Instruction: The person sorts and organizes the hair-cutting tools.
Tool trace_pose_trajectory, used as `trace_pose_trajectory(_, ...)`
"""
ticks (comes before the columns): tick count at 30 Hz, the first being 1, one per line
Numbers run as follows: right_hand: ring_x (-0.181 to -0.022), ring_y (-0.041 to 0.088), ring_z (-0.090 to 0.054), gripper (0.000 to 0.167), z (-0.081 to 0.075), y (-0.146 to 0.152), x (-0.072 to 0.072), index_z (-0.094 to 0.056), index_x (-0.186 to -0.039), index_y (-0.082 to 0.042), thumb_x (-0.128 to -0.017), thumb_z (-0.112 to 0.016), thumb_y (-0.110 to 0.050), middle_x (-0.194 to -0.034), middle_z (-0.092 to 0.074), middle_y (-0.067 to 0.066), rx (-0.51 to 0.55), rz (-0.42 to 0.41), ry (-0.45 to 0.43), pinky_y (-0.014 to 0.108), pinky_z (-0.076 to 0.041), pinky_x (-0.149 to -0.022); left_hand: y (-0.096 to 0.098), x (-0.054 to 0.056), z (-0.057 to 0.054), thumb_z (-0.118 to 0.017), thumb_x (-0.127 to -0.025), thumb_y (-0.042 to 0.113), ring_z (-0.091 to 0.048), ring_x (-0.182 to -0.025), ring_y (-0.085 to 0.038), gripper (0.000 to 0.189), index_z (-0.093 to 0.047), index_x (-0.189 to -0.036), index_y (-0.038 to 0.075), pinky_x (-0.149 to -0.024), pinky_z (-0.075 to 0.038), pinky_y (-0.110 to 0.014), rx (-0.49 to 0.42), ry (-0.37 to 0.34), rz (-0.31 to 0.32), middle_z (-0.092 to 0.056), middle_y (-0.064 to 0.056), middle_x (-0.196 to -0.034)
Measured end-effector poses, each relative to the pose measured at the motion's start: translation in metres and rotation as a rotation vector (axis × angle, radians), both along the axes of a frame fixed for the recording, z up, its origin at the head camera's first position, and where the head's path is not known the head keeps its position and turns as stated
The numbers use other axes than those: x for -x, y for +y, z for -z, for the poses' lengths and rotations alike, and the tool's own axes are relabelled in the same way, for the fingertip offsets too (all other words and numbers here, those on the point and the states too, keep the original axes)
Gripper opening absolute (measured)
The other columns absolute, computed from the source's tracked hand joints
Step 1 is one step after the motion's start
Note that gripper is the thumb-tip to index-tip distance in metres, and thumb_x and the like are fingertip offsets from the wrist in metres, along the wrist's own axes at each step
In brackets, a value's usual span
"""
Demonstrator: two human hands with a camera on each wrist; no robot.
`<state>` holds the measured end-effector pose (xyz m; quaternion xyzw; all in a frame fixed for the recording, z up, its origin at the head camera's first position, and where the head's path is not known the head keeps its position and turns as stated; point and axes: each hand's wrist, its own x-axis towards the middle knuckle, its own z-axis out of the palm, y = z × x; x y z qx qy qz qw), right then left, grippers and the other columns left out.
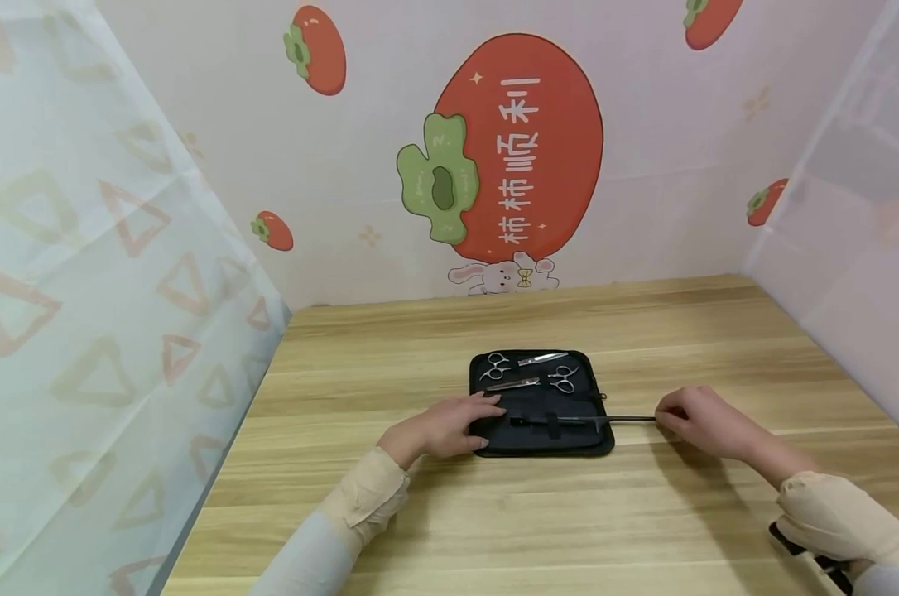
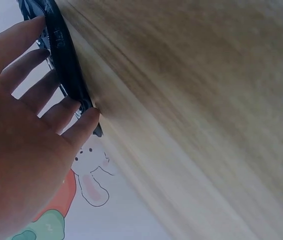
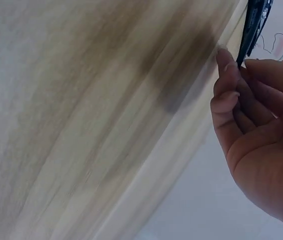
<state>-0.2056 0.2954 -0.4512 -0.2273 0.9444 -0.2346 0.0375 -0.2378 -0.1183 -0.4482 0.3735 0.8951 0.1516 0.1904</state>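
Note:
An unzipped black case [image 1: 546, 452] lies flat on the table with two pairs of silver scissors, the upper pair [image 1: 497, 364] and the lower pair [image 1: 564, 381], in its far half. Across the near half runs a black tail comb [image 1: 628, 418], partly under an elastic loop, its thin tail jutting past the case's right edge. My right hand [image 1: 706, 422] pinches the tail's end between thumb and fingers. My left hand [image 1: 452, 425] rests on the case's left edge with fingers spread; the left wrist view shows its fingers touching the zipped rim [image 2: 66, 60].
Wooden tabletop [image 1: 494, 530] surrounds the case. A printed cloth backdrop [image 1: 360, 182] rises behind the table, and similar cloth panels stand at the left and right. A dark strap [image 1: 810, 555] sits at the right wrist.

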Motion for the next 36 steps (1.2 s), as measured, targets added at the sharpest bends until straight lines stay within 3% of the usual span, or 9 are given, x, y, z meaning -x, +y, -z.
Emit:
trace_pose_trajectory(4,-0.071,0.002,-0.057,0.011,-0.003,-0.010,0.001,-0.077,-0.088,-0.010,-0.095,-0.069,-0.009,-0.079,-0.068,-0.008,0.020,0.000,-0.003,0.029,-0.051,-0.065,0.001,0.000,0.002,-0.064,-0.102,0.020,-0.022,-0.155,-0.028,0.053,-0.049,-0.152,0.013,-0.123,-0.025,-0.046,0.012,-0.001,-0.007,-0.031,-0.005,-0.166)
trace_pose_trajectory(11,-0.068,0.005,-0.053,0.010,-0.005,-0.029,0.002,-0.075,-0.087,-0.010,-0.094,-0.068,-0.008,-0.077,-0.065,-0.008,0.005,0.005,0.007,0.030,-0.049,-0.065,0.002,-0.001,0.001,-0.064,-0.102,0.020,-0.023,-0.155,-0.028,0.053,-0.049,-0.153,0.014,-0.123,-0.026,-0.045,0.022,-0.004,-0.012,-0.032,-0.004,-0.166)
trace_pose_trajectory(28,-0.058,0.001,-0.044,0.006,0.004,-0.067,0.011,-0.063,-0.097,-0.009,-0.095,-0.067,-0.005,-0.068,-0.051,-0.010,0.081,-0.133,-0.015,0.024,-0.040,-0.057,0.003,0.000,0.000,-0.064,-0.102,0.022,-0.024,-0.154,-0.024,0.059,-0.042,-0.156,0.015,-0.122,-0.027,-0.043,0.029,0.001,-0.020,-0.032,-0.002,-0.166)
trace_pose_trajectory(36,-0.058,0.003,-0.044,0.007,0.007,-0.069,0.014,-0.063,-0.098,-0.007,-0.094,-0.066,-0.002,-0.068,-0.051,-0.008,0.097,-0.142,-0.026,0.024,-0.040,-0.057,0.002,-0.001,-0.001,-0.065,-0.102,0.022,-0.026,-0.154,-0.024,0.056,-0.045,-0.154,0.015,-0.122,-0.028,-0.042,0.026,0.005,-0.043,-0.033,-0.003,-0.165)
